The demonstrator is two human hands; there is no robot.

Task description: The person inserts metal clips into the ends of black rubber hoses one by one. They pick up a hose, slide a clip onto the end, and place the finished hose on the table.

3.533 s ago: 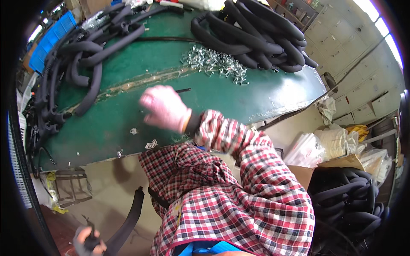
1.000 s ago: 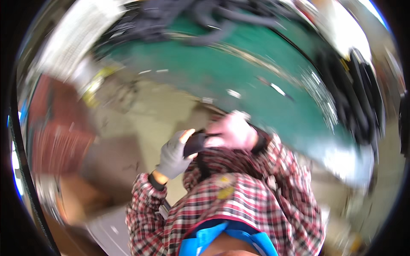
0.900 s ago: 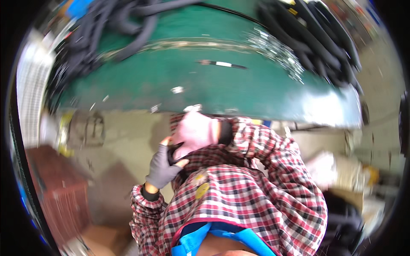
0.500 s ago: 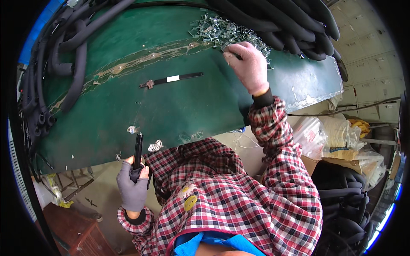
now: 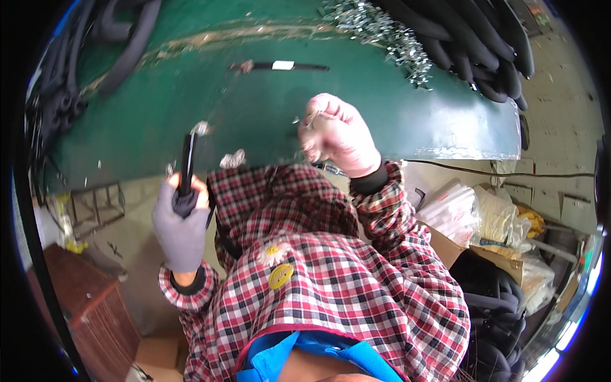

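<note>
My left hand (image 5: 181,223), in a grey glove with bare fingertips, grips a slim black bar (image 5: 189,159) whose glossy upper end points up over the near table edge. My right hand (image 5: 340,137), in a pale pink glove, is over the near part of the green table (image 5: 267,114). Its fingers are curled and slightly blurred, so whatever they hold is hidden. A tiny shiny bit (image 5: 295,120) shows beside those fingertips. Farther back, a flat black strip (image 5: 305,66) with a white label lies on the table. Small metal clips (image 5: 388,35) are heaped at the back right.
Black foam-covered tubes (image 5: 455,35) are stacked at the far right, with more tubes (image 5: 127,57) at the far left. Clear plastic bags (image 5: 449,213) and a cardboard box (image 5: 442,245) stand to the right. A brown wooden cabinet (image 5: 86,286) is at lower left.
My right hand has drawn back from the clip heap toward me, fingers now curled. The left hand still grips the black bar. The view has tilted, so the table appears higher up.
</note>
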